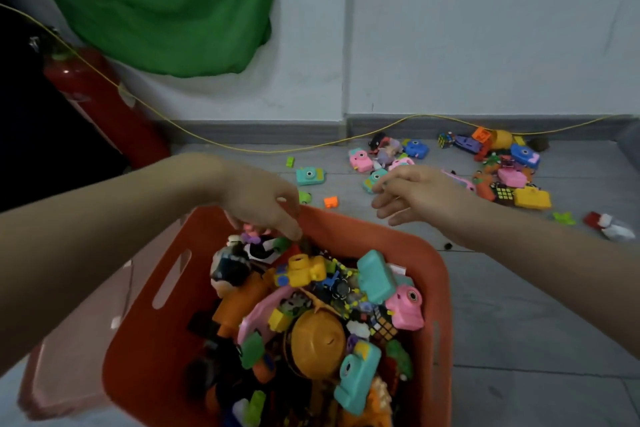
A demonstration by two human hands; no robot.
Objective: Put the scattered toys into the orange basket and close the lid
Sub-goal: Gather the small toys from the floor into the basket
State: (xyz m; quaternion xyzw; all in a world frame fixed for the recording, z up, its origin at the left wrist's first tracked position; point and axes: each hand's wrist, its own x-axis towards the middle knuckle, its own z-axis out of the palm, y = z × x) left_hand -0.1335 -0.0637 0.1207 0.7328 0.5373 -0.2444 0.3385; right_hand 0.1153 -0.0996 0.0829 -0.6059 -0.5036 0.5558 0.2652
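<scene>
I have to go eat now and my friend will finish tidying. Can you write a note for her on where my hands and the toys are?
Left hand: over the far rim of the orange basket, fingers curled down among the toys; whether it holds one is unclear.
Right hand: open, holding nothing, reaching toward the toys on the floor.
Done: the basket is already heaped with toys, such as a yellow camera and a pink camera.
Left: many toys lie scattered by the wall, including a teal camera and a yellow case. The lid is not on yet.
</scene>
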